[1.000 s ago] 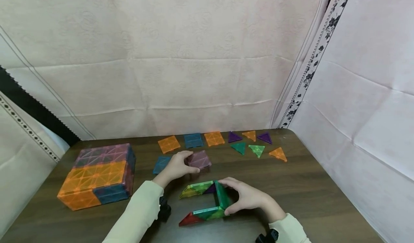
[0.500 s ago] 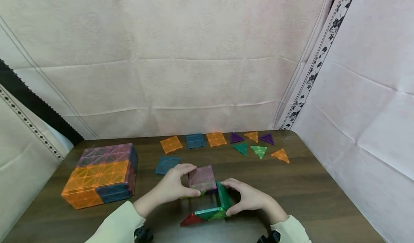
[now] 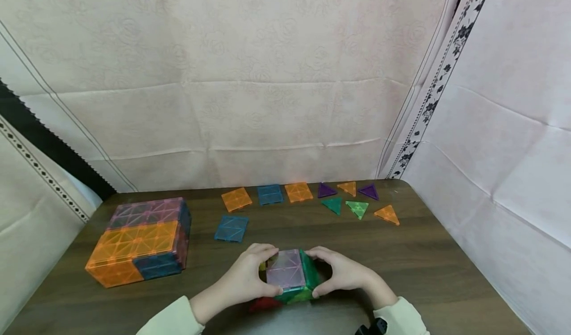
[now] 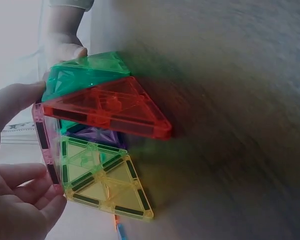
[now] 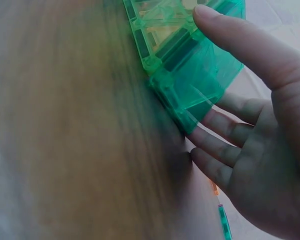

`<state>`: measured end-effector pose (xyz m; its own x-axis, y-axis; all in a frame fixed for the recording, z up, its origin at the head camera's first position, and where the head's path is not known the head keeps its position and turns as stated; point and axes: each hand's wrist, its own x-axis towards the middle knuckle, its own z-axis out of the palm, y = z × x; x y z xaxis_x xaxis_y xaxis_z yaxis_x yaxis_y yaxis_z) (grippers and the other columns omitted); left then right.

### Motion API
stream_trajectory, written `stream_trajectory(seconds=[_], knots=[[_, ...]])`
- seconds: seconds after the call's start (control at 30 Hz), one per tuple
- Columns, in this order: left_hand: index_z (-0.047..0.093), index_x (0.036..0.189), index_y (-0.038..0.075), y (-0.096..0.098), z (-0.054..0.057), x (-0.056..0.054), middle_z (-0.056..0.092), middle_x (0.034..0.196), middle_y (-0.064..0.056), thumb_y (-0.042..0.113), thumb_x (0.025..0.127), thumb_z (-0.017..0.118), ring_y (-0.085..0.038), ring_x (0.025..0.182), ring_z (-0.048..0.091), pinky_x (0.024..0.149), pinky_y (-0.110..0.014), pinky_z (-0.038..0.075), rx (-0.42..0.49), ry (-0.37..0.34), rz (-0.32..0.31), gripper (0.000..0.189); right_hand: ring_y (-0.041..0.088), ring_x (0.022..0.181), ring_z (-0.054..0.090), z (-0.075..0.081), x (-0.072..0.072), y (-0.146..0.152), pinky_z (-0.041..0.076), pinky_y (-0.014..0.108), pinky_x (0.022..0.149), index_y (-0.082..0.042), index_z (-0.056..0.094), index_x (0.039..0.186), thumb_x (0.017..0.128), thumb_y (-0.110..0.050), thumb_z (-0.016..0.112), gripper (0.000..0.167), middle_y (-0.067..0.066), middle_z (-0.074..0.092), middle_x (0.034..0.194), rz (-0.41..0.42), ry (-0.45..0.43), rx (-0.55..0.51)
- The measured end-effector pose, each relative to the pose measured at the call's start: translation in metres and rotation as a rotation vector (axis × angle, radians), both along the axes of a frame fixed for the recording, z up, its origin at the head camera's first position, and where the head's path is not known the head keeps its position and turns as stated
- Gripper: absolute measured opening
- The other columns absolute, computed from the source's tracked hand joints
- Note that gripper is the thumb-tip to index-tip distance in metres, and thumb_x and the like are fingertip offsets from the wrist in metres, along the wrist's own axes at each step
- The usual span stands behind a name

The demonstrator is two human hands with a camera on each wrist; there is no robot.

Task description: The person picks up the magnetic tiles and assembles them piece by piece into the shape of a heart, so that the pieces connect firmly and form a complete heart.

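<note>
My left hand (image 3: 245,278) pinches a pinkish-purple square magnetic tile (image 3: 286,269) by opposite edges, thumb nearer me, fingers behind. The tile lies flat over the top of a small tile structure. My right hand (image 3: 345,275) grips that structure's right end, a green tile (image 3: 311,273), between thumb and fingers. In the left wrist view, a red triangle tile (image 4: 110,107) stands at the front side. The back side shows a light green triangle (image 4: 85,157) joined to a yellow triangle (image 4: 112,187), with a purple triangle (image 4: 95,135) beside them. The left end has no tile across it.
A larger box of orange, blue and purple tiles (image 3: 138,241) stands at left. Behind my hands lie a blue square tile (image 3: 231,228), several more squares, including an orange one (image 3: 236,199), and several loose triangles, including a light green one (image 3: 357,209). A cloth (image 3: 276,102) hangs behind the table.
My left hand has brought the pinkish-purple square from behind toward me and laid it over the structure's top. My right hand has kept its grip on the green end.
</note>
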<state>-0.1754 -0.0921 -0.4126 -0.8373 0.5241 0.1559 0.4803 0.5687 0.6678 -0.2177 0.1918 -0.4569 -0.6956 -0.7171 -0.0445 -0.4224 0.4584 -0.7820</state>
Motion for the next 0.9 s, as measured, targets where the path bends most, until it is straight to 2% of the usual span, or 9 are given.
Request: stream_trajectory(seconds=[0.27,0.43,0.53,0.63,0.77,0.9], knots=[[0.054,0.134,-0.004,-0.003,-0.005,-0.001,0.051,0.135,-0.016,0.036,0.071,0.085,-0.032,0.124,0.045,0.096,-0.056,0.042,0.018,-0.005,-0.014,0.081,0.024,0.125,0.045,-0.002,-0.001,0.001,0.04,0.038,0.103,-0.012,0.041,0.144,0.08,-0.036,0.078,0.077,0.002,0.045,0.139,0.003,0.005,-0.01],[0.049,0.14,0.003,-0.015,-0.009,-0.007,0.048,0.14,-0.012,0.045,0.074,0.081,-0.034,0.127,0.044,0.098,-0.06,0.04,0.102,-0.03,-0.015,0.084,0.025,0.126,0.044,-0.001,-0.001,0.001,0.039,0.039,0.103,-0.011,0.04,0.145,0.081,-0.036,0.077,0.078,0.003,0.044,0.14,0.004,-0.007,-0.014],[0.047,0.142,0.008,-0.027,-0.01,-0.02,0.046,0.143,-0.012,0.046,0.075,0.08,-0.037,0.131,0.041,0.1,-0.061,0.036,0.153,-0.017,0.039,0.083,0.026,0.127,0.044,-0.001,-0.001,0.0,0.039,0.039,0.104,-0.009,0.04,0.145,0.081,-0.036,0.077,0.079,0.003,0.044,0.141,0.0,-0.01,-0.011],[0.045,0.144,0.012,-0.044,-0.012,-0.037,0.04,0.148,-0.014,0.043,0.077,0.079,-0.039,0.135,0.036,0.103,-0.063,0.033,0.163,-0.018,0.137,0.081,0.028,0.128,0.043,-0.001,0.0,0.0,0.038,0.04,0.104,-0.008,0.04,0.145,0.081,-0.036,0.077,0.079,0.004,0.043,0.142,-0.003,-0.019,-0.011],[0.04,0.147,0.013,-0.067,-0.019,-0.057,0.034,0.152,-0.017,0.037,0.081,0.077,-0.041,0.138,0.031,0.104,-0.064,0.03,0.16,-0.089,0.259,0.079,0.028,0.128,0.042,-0.001,0.0,0.0,0.038,0.041,0.104,-0.009,0.039,0.145,0.081,-0.036,0.077,0.079,0.004,0.043,0.142,-0.002,-0.033,-0.013],[0.035,0.149,0.009,-0.08,-0.026,-0.071,0.033,0.152,-0.018,0.036,0.083,0.076,-0.042,0.138,0.029,0.105,-0.064,0.029,0.142,-0.149,0.318,0.082,0.028,0.128,0.043,-0.001,0.0,0.001,0.039,0.04,0.104,-0.009,0.039,0.146,0.081,-0.036,0.077,0.08,0.004,0.042,0.142,-0.002,-0.031,-0.012]])
